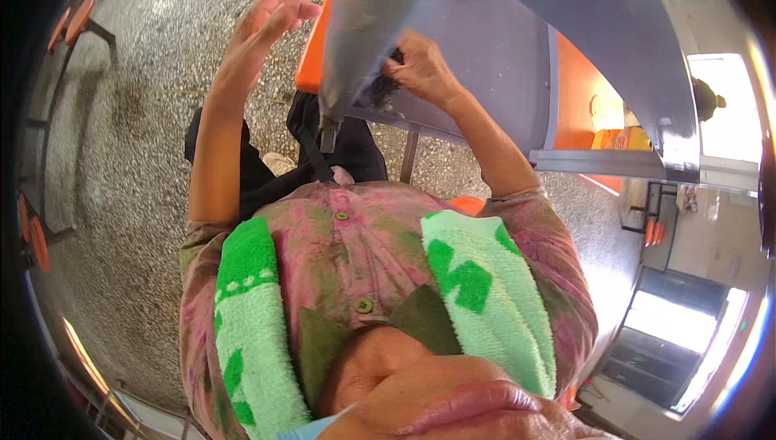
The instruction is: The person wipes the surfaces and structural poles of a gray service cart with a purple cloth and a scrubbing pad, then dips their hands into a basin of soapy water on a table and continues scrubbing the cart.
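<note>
My left hand is raised above the speckled floor at the left, fingers spread and slightly curled, with nothing in it. Beside its fingertips is an orange panel edge. My right hand grips a dark, rough-looking pad against a bluish-grey flat surface. A blurred grey metal-like panel stands between my hands and partly hides the pad. A green-patterned towel hangs around my neck over a stained pink and green shirt.
A large grey panel curves across the upper right. Near it are an orange panel and a yellow package bearing writing. Orange stool seats on dark frames line the left. A dark figure, apparently a person, is by a bright window.
</note>
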Action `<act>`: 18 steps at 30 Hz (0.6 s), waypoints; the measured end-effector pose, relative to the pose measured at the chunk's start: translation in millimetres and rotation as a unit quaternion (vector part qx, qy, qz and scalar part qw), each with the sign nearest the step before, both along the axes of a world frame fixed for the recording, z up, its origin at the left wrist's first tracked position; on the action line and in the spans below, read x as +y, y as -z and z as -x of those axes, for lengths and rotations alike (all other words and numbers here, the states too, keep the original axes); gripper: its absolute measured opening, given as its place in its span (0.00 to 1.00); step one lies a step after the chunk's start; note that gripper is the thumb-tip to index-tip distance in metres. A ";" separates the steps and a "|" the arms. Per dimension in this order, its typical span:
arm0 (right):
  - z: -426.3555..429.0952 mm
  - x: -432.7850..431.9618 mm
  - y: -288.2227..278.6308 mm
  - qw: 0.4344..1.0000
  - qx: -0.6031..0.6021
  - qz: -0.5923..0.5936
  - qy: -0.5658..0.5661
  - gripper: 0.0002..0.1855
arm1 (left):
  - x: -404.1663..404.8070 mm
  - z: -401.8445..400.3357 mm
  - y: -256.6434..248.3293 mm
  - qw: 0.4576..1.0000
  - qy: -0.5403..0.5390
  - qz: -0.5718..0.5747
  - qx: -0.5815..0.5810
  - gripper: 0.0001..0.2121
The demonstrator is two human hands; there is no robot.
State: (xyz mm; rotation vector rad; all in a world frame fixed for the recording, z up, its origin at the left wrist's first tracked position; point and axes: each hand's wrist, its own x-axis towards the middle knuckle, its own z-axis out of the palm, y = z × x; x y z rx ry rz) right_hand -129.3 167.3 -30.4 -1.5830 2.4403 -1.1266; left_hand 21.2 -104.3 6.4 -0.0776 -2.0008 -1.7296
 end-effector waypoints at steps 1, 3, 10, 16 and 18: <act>2.0 4.6 -4.7 0.995 -0.102 0.015 0.007 0.15 | 11.4 -0.9 -11.8 0.998 0.051 -0.016 0.029 0.34; -13.7 40.7 -45.7 0.988 -0.060 0.043 0.136 0.14 | 33.0 -6.2 -25.4 0.987 0.120 -0.055 0.095 0.38; -46.7 160.1 -27.4 0.910 0.132 -0.053 0.389 0.12 | 68.6 -2.1 -31.3 0.990 0.068 -0.001 0.124 0.43; -22.1 167.3 -9.6 0.893 0.186 -0.129 0.389 0.11 | 76.8 -6.6 -32.2 0.993 0.009 -0.018 0.116 0.44; 33.0 165.3 -2.7 0.877 0.211 -0.150 0.404 0.11 | 82.9 -13.2 -44.5 0.996 -0.009 0.005 0.085 0.43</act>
